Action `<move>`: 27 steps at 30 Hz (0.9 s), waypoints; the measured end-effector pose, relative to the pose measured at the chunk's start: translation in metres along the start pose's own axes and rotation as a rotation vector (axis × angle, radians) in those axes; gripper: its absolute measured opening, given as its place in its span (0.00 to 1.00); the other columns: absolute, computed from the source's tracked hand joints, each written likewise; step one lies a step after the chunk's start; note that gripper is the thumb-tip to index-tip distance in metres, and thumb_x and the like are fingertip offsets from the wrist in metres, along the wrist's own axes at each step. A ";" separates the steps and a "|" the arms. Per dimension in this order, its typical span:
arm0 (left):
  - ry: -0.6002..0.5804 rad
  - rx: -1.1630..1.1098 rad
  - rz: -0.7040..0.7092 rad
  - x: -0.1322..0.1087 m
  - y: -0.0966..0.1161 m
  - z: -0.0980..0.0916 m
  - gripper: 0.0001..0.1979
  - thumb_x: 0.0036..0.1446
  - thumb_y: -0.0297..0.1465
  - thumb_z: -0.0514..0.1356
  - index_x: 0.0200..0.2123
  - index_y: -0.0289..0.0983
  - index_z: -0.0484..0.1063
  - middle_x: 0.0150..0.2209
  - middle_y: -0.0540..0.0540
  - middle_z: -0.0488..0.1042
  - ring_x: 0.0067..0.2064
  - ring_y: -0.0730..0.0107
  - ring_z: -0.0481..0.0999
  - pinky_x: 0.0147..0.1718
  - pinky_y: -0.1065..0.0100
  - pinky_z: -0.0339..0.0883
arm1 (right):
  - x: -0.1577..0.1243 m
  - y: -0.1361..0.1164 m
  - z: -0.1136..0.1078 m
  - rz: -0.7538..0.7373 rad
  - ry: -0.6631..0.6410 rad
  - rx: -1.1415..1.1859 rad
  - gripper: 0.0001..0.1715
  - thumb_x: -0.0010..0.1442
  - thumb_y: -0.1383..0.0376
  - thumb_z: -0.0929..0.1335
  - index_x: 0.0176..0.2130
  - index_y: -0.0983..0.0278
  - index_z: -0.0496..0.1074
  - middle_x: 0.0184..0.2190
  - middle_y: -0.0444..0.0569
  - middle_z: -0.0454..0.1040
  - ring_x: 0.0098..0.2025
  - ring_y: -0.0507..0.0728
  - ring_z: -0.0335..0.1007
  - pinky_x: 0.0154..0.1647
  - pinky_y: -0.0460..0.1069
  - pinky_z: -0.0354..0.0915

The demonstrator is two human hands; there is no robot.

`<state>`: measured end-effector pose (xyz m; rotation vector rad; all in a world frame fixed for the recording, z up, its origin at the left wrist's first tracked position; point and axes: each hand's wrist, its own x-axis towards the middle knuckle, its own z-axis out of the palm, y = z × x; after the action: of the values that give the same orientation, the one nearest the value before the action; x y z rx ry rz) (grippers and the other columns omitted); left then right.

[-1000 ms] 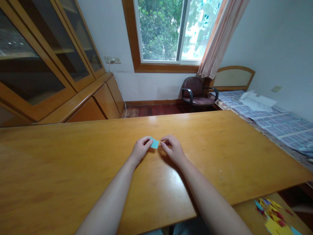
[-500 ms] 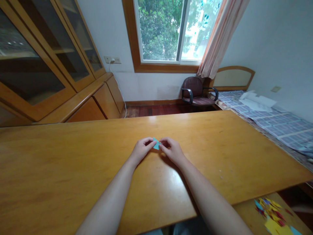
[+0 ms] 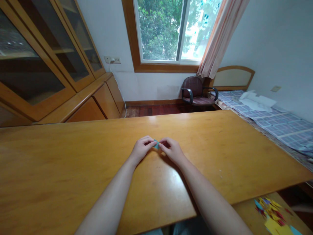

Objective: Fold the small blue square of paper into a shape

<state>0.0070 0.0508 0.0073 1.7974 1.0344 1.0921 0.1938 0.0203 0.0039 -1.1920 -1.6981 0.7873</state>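
Observation:
A small piece of light-blue paper [image 3: 156,145] is pinched between my two hands, just above the wooden table [image 3: 93,163]. My left hand [image 3: 143,146] has its thumb and fingers closed on the paper's left side. My right hand [image 3: 171,148] grips the right side in the same way, thumb below and fingers above. The fingertips cover part of the paper, so its exact folds cannot be made out.
Colourful paper scraps [image 3: 271,209] lie on a lower surface at the bottom right, with a yellow sheet [image 3: 277,227] near them. A maroon armchair [image 3: 195,93] stands beyond the table, beside a bed [image 3: 276,120]. Glass-fronted cabinets [image 3: 49,65] line the left.
Less of the blue paper shows between my fingers than before, and it looks darker and tilted. Both hands have stayed in nearly the same place.

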 end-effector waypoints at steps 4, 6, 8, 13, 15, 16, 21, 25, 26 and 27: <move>-0.013 -0.017 0.003 0.000 0.000 0.000 0.09 0.54 0.34 0.63 0.26 0.36 0.76 0.27 0.48 0.72 0.32 0.69 0.71 0.34 0.69 0.63 | 0.001 -0.001 -0.001 -0.008 -0.015 -0.030 0.07 0.58 0.64 0.68 0.32 0.65 0.74 0.29 0.47 0.76 0.30 0.52 0.69 0.32 0.46 0.64; -0.023 -0.017 0.008 0.000 0.001 0.000 0.09 0.54 0.34 0.63 0.26 0.36 0.76 0.28 0.48 0.72 0.32 0.69 0.71 0.34 0.69 0.63 | 0.001 -0.002 -0.001 -0.007 -0.022 -0.034 0.07 0.58 0.63 0.68 0.32 0.65 0.74 0.28 0.47 0.76 0.29 0.52 0.69 0.32 0.46 0.63; -0.027 -0.015 0.007 0.000 0.003 0.000 0.09 0.55 0.34 0.62 0.27 0.36 0.76 0.29 0.48 0.72 0.33 0.69 0.71 0.35 0.69 0.63 | 0.001 -0.003 -0.002 -0.002 -0.035 -0.036 0.07 0.58 0.64 0.68 0.32 0.65 0.74 0.28 0.46 0.76 0.29 0.52 0.69 0.32 0.46 0.63; 0.014 -0.002 -0.007 -0.001 0.006 -0.001 0.10 0.56 0.36 0.62 0.27 0.36 0.76 0.29 0.48 0.72 0.33 0.68 0.71 0.35 0.69 0.63 | 0.000 -0.004 -0.001 0.023 -0.080 -0.045 0.06 0.57 0.65 0.68 0.31 0.66 0.74 0.26 0.46 0.75 0.28 0.51 0.68 0.31 0.45 0.63; 0.018 0.011 0.000 -0.001 0.006 -0.001 0.10 0.56 0.36 0.61 0.26 0.36 0.75 0.28 0.48 0.72 0.33 0.68 0.71 0.35 0.69 0.63 | 0.000 -0.005 -0.001 0.034 -0.096 -0.043 0.07 0.58 0.64 0.68 0.31 0.66 0.74 0.26 0.45 0.75 0.28 0.51 0.68 0.31 0.45 0.62; 0.018 0.016 0.004 -0.001 0.006 -0.002 0.10 0.56 0.36 0.61 0.26 0.36 0.75 0.28 0.48 0.72 0.33 0.68 0.71 0.35 0.69 0.63 | 0.000 -0.006 -0.002 0.037 -0.100 -0.043 0.07 0.58 0.64 0.68 0.31 0.66 0.74 0.26 0.45 0.74 0.28 0.51 0.68 0.31 0.45 0.62; 0.015 0.041 0.018 -0.001 0.004 -0.003 0.12 0.57 0.36 0.59 0.26 0.36 0.75 0.29 0.47 0.73 0.34 0.68 0.72 0.37 0.68 0.64 | 0.000 -0.006 -0.002 0.030 -0.104 -0.042 0.07 0.57 0.64 0.68 0.31 0.66 0.74 0.26 0.45 0.74 0.27 0.51 0.68 0.30 0.45 0.62; 0.021 0.031 0.004 0.000 0.004 -0.003 0.13 0.59 0.37 0.57 0.27 0.36 0.76 0.30 0.46 0.74 0.35 0.67 0.73 0.39 0.68 0.64 | 0.000 -0.003 -0.002 0.044 -0.087 0.009 0.08 0.57 0.63 0.68 0.31 0.66 0.74 0.25 0.45 0.74 0.27 0.51 0.68 0.29 0.45 0.63; 0.026 0.019 -0.007 0.000 0.003 -0.002 0.14 0.59 0.37 0.57 0.28 0.36 0.77 0.30 0.46 0.74 0.36 0.66 0.73 0.39 0.68 0.65 | 0.001 -0.003 -0.002 0.049 -0.078 0.025 0.08 0.57 0.63 0.68 0.31 0.66 0.74 0.25 0.45 0.74 0.27 0.51 0.68 0.29 0.45 0.63; 0.031 0.004 -0.022 0.001 0.003 -0.002 0.15 0.59 0.38 0.56 0.29 0.35 0.77 0.30 0.46 0.74 0.36 0.66 0.73 0.39 0.68 0.65 | 0.001 -0.002 -0.001 0.056 -0.068 0.044 0.09 0.57 0.62 0.68 0.31 0.66 0.74 0.24 0.45 0.74 0.27 0.51 0.68 0.29 0.45 0.63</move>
<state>0.0062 0.0507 0.0105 1.7725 1.0732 1.1083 0.1942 0.0204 0.0065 -1.1993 -1.6995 0.9041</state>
